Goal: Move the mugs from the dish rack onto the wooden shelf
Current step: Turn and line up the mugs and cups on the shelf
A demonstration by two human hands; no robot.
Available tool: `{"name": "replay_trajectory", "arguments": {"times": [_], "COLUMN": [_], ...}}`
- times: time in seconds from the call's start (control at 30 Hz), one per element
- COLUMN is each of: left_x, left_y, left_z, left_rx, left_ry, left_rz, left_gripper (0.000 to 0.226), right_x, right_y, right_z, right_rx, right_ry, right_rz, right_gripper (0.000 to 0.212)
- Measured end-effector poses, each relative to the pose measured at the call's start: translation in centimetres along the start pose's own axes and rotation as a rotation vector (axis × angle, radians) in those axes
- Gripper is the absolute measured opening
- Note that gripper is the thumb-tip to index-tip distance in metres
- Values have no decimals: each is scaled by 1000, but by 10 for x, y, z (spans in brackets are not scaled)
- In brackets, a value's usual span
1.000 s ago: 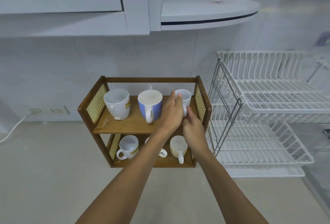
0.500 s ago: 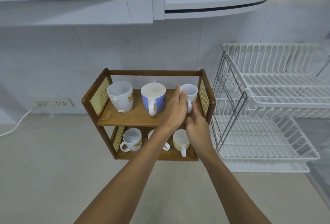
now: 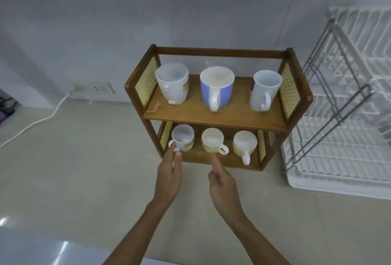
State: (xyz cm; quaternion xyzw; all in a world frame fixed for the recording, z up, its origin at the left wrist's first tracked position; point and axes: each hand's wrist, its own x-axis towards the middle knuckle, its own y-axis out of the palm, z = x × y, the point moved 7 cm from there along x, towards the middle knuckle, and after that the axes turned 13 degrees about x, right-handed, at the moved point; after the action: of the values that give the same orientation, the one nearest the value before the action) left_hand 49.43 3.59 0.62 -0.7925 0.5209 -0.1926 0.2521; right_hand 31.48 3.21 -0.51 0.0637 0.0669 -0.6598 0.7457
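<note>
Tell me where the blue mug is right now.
In the head view, the blue mug stands upright in the middle of the wooden shelf's top tier, between two white mugs, handle facing the camera.

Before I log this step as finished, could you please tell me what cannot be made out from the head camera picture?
- Dish rack: cut off by the right edge, so any mugs left beyond it are unseen.
- Left hand: its fingertips meet the handle of the small white cup; a real grip cannot be told.
- Label on the large white mug: too small to read.
- Lower tier's back: hidden by the upper board of the wooden shelf.
</note>
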Motion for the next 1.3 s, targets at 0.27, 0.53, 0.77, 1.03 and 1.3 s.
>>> {"name": "replay_trajectory", "arguments": {"times": [0.27, 0.53, 0.77, 1.03, 1.3], "left_x": [58, 48, 47, 49, 40], "left_y": [8, 29, 42, 44, 30], "left_z": [53, 69, 61, 60, 37], "left_rx": [105, 45, 25, 15, 21], "left_ry": [-69, -64, -35, -18, 28], "left_rz": [49, 136, 169, 194, 22], "left_gripper": [44, 45, 48, 49, 47], "right_x": [72, 106, 121, 123, 102], "right_y": [78, 89, 88, 88, 71], "right_z": [-23, -33, -29, -31, -21], "right_rx": [-17, 71, 94, 90, 15], "right_ry": [95, 106, 101, 82, -8], "right_rz": [128, 107, 68, 57, 39], "right_gripper": [57, 58, 49, 45, 42]}}
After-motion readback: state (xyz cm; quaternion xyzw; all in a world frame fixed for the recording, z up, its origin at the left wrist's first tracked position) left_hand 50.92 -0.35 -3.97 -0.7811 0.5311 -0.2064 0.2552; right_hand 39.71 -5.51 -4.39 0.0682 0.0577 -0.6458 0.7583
